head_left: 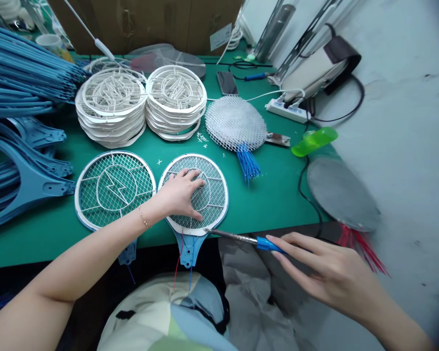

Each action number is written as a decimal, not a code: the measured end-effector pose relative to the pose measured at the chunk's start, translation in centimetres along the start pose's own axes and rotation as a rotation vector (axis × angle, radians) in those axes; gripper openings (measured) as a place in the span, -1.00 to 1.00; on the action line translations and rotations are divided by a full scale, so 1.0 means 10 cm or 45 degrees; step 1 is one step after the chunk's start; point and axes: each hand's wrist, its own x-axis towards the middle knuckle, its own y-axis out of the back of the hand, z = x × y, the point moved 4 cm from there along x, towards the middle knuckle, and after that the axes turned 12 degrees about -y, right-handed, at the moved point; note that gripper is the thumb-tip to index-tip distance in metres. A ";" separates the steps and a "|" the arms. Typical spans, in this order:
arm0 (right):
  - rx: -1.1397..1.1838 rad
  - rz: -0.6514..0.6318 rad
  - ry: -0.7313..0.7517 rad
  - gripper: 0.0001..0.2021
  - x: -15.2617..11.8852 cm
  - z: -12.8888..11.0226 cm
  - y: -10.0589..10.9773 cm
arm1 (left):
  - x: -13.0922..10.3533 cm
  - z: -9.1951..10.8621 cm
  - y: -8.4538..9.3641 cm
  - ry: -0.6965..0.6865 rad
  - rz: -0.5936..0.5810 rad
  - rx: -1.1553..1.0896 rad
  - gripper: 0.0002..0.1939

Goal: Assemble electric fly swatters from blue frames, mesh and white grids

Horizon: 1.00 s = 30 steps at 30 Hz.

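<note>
My left hand (pixel 185 192) lies with fingers spread on the mesh of a mosquito swatter head (pixel 222 209), which has a white rim and a blue neck. A red wire (pixel 177 261) and a blue wire (pixel 192 258) hang from that neck. In my right hand (pixel 325 268) is a soldering iron (pixel 237 237), gripped by its blue handle. Its tip meets the lower edge of the white rim, near the neck. Just left of my left hand lies another swatter head (pixel 79 200) with a lightning bolt pattern.
Two stacks of white grilles (pixel 111 119) stand behind. Blue frames (pixel 25 170) pile up at left. Mesh discs with blue wires (pixel 237 122) lie at right, beside a phone (pixel 227 83), a power strip (pixel 289 109) and a green plastic piece (pixel 314 141). Grey discs (pixel 342 192) with red wires sit far right.
</note>
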 end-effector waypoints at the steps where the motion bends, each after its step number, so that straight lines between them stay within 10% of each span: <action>1: 0.005 -0.009 0.004 -0.77 0.01 0.00 0.00 | 0.00 0.00 0.00 0.001 -0.004 0.002 0.09; 30: 0.052 -0.328 0.210 -0.67 0.14 0.35 -0.13 | -0.02 0.01 -0.01 -0.002 -0.008 0.019 0.09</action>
